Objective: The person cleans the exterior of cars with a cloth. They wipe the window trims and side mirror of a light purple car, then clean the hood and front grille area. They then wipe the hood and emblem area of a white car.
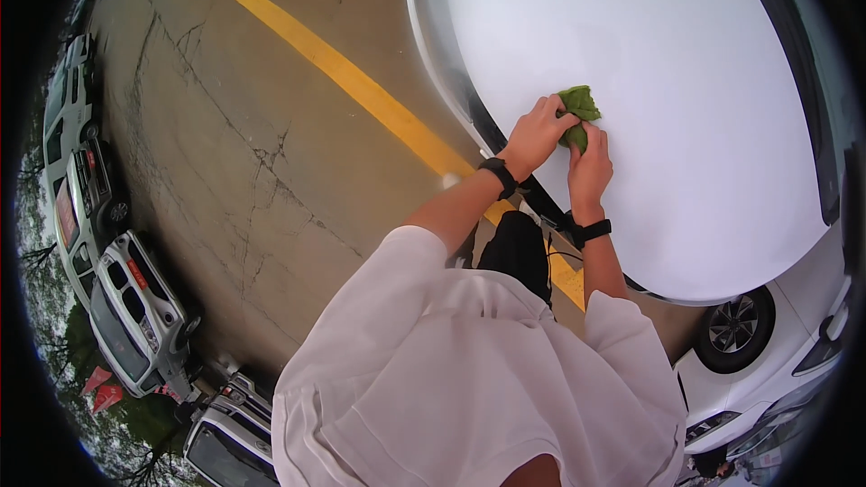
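A crumpled green cloth (579, 104) is pinched between my two hands, just over or on the white hood of a car (676, 115); whether it touches the paint I cannot tell. My left hand (539, 132) grips its left side with bent fingers. Close by on the right, my right hand (590, 161) holds the lower part, which bunches up between the fingers. Both wrists wear black bands. The fingertips are partly hidden by the cloth and by each other.
The hood's dark front edge (488, 125) runs beside my forearms. A yellow line (352, 81) crosses the cracked pavement (203, 149). Parked vehicles (135, 311) stand at the far left. Another white car (744, 379) is at the lower right.
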Tool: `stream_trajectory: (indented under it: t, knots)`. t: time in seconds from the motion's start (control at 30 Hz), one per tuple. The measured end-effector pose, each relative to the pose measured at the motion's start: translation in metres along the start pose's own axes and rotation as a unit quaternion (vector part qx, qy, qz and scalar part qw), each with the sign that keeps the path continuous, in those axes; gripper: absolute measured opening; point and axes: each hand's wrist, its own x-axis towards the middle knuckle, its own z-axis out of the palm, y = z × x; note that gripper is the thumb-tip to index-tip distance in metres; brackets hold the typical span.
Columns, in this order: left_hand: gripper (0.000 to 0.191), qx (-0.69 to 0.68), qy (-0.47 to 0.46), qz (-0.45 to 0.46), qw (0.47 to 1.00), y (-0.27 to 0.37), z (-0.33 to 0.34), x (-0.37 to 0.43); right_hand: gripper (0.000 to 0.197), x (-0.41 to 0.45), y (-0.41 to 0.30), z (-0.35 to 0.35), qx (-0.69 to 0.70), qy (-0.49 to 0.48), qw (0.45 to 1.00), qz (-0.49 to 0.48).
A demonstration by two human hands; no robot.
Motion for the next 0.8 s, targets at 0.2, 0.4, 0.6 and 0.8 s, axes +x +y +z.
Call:
stream_trajectory:
  t: [0.2,0.4,0.6,0.8]
  knots:
    - [0.032,0.018,-0.055,0.018,0.998,-0.032,-0.042,0.037,0.035,0.037,-0.042,0.023,-0.007,0.031,0.999,0.019]
    - [0.030,0.037,-0.037,0.012,0.999,-0.079,-0.112,0.118,0.037,0.131,-0.114,0.062,-0.006,0.046,0.998,0.035]
    - [0.031,0.067,-0.026,0.041,0.997,-0.127,-0.174,0.198,0.035,0.209,-0.174,0.089,0.013,0.104,0.994,0.034]
    - [0.028,0.051,-0.029,0.089,0.994,-0.165,-0.200,0.246,0.029,0.252,-0.206,0.109,-0.039,0.073,0.993,0.083]
